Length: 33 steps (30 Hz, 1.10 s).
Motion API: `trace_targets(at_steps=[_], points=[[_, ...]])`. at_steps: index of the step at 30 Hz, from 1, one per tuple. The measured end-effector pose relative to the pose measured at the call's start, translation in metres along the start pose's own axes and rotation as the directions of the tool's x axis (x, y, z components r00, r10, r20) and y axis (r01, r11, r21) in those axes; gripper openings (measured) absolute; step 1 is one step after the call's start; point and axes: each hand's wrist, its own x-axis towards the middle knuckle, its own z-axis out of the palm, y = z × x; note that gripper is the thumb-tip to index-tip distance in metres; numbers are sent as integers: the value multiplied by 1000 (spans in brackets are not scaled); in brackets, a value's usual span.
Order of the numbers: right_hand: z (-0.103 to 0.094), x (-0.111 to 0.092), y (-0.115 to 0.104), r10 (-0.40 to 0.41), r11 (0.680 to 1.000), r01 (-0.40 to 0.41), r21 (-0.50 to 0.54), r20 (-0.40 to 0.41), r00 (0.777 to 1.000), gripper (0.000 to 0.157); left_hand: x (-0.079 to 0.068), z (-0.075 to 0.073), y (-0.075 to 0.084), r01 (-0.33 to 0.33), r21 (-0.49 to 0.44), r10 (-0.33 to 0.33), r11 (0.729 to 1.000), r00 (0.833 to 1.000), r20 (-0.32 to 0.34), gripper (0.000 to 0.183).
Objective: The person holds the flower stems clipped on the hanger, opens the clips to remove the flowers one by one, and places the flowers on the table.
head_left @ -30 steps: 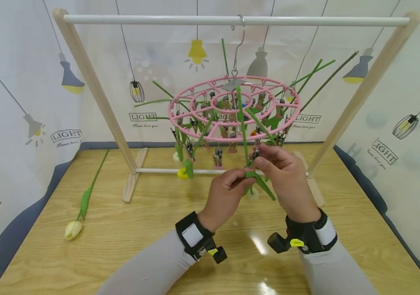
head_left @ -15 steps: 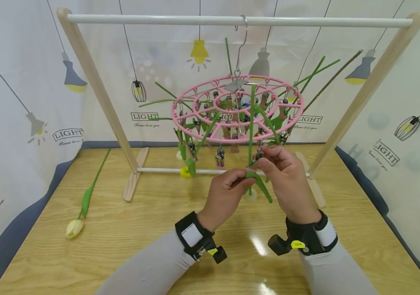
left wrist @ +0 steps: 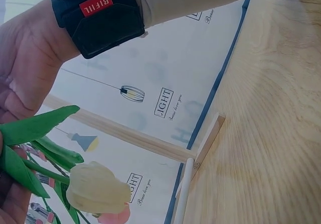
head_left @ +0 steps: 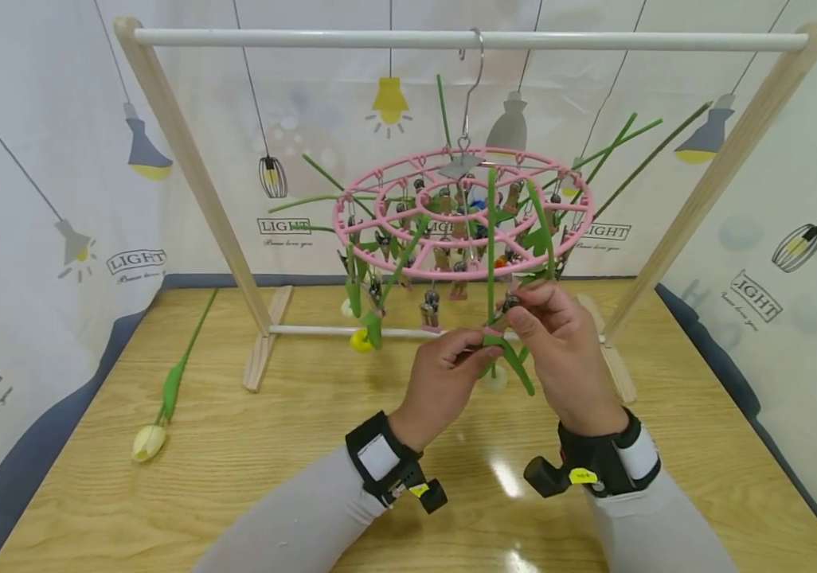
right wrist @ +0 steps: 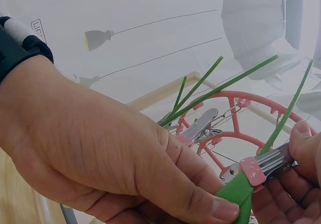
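In the head view, my left hand (head_left: 444,374) pinches the leafy stem of a tulip; its green stem (head_left: 491,239) stands up above the fingers. My right hand (head_left: 559,350) pinches a metal clip (right wrist: 271,163) by its handle end, thumb on top. The clip's pink tip (right wrist: 252,170) lies right at the stem, just above the green leaf (right wrist: 235,196) in the left hand's fingers. The tulip's cream flower head (left wrist: 98,189) hangs downward below the hands. The clip belongs to a pink round hanger (head_left: 416,270) level with and above the hands.
A white rail (head_left: 308,38) on a wooden frame (head_left: 193,175) carries the hanger by its hook. Several tulips hang upside down from its clips, among them a yellow one (head_left: 361,341). A loose cream tulip (head_left: 149,442) lies on the table (head_left: 294,493) at the left.
The held tulip's stem has swung right and stands more upright. A neighbouring stem behind my right hand has also straightened up. Both hands keep their hold and have barely moved.
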Motion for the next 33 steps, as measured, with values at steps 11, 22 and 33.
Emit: trace_targets(at_steps=[11, 22, 33], points=[[1, 0, -2, -19, 1000, 19, -5, -28, 999, 6, -4, -7, 19, 5, -10, -5, 1000, 1000, 6, 20], [1, -1, -6, 27, 999, -27, -35, 10, 1000, 16, -8, -11, 20, 27, -19, -27, 999, 1000, 13, 15], [1, 2, -4, 96, 989, -101, -110, -52, 994, 26, -11, -20, 30, -154, 62, 151, 986, 987, 56, 12]])
